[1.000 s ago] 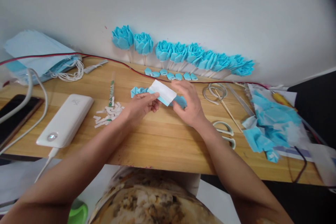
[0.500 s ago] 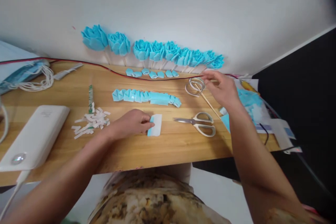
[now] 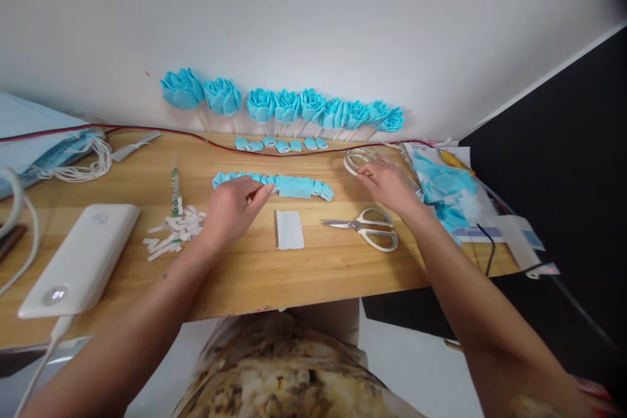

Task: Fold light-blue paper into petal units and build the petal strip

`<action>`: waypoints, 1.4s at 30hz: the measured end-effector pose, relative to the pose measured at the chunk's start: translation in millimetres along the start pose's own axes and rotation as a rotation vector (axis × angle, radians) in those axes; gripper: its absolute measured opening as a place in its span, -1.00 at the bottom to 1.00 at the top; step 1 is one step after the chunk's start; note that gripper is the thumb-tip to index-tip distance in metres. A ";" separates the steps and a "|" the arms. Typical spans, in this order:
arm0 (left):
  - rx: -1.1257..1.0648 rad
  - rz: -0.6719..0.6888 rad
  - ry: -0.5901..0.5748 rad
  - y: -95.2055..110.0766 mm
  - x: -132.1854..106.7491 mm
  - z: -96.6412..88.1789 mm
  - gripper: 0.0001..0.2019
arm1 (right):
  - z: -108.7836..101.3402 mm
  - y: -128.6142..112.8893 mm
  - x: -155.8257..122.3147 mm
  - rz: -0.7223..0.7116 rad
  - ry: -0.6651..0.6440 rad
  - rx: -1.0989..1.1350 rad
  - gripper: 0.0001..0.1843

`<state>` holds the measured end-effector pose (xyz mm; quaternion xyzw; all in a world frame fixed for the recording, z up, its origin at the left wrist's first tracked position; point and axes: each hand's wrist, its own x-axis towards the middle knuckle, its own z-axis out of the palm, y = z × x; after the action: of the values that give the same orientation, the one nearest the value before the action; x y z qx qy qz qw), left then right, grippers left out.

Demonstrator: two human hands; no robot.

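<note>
I see a pale blue, nearly white rectangular sheet [image 3: 290, 230] lying flat, its longer edges running away from my viewpoint. Just beyond it, a row of pleated bright-blue pieces [image 3: 322, 190] stretches left to right, with a smooth flat section [image 3: 294, 187] toward its right half and part of its left half hidden from me. Farther right, I make out a wire coil [image 3: 348, 160], its thin loops loosely overlapping and partly covered.

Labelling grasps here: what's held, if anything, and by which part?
Right hand is at the near edge of the coil; grip unclear. Left hand: nothing visibly held.
</note>
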<state>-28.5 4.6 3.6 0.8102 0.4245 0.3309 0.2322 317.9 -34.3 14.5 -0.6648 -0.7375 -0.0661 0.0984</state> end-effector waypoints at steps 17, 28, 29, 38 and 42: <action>-0.808 -0.152 -0.201 16.4 -6.9 14.2 -0.79 | -53.9 -88.3 -44.7 -0.197 0.092 0.295 -0.76; -1.078 -0.324 -0.163 6.7 2.9 5.7 -0.69 | -11.9 -42.3 -111.3 -0.053 -0.174 -0.001 -0.67; -1.075 -0.323 -0.170 6.8 2.6 6.0 -0.68 | -13.2 -41.2 -111.1 -0.056 -0.186 -0.007 -0.67; -1.097 -0.268 -0.187 3.1 -1.9 9.6 -0.74 | -18.6 -22.2 -106.5 -0.218 -0.209 0.063 -0.54; -1.116 -0.258 -0.240 0.9 -1.6 8.1 -0.72 | -13.1 -15.6 -102.0 -0.228 -0.223 0.082 -0.54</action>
<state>-22.8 2.0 -1.8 0.5387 0.2519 0.3795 0.7088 312.9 -137.7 3.9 -0.5755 -0.8166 0.0276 0.0350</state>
